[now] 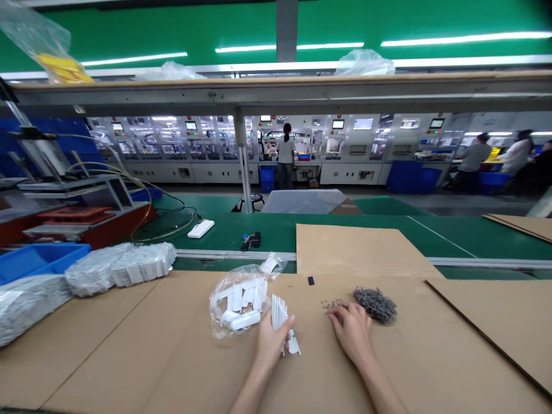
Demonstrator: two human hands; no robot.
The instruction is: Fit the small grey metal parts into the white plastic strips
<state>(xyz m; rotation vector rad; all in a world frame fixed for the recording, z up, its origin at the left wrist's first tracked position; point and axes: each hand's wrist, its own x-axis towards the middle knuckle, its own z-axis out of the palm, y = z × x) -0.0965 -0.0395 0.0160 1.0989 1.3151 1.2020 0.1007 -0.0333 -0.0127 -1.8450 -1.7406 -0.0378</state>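
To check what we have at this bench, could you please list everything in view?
Flat cardboard sheets: several, brown, across the near bench.
Small grey parts: one heap, grey, on the cardboard.
Clear plastic bag of white plastic pieces: one, clear and white, on the cardboard.
Silver-wrapped bundles: two, silver, at left.
Blue plastic tray: one, blue, far left.
White oblong device: one, white, on the green bench.
Small dark item: one, black and blue, beside it.
Co-workers: at least three, far background.
White comb-shaped plastic piece: one, white, in the left hand.
Left hand: one, holding that piece.
Right hand: one, on the cardboard, beside the grey parts.
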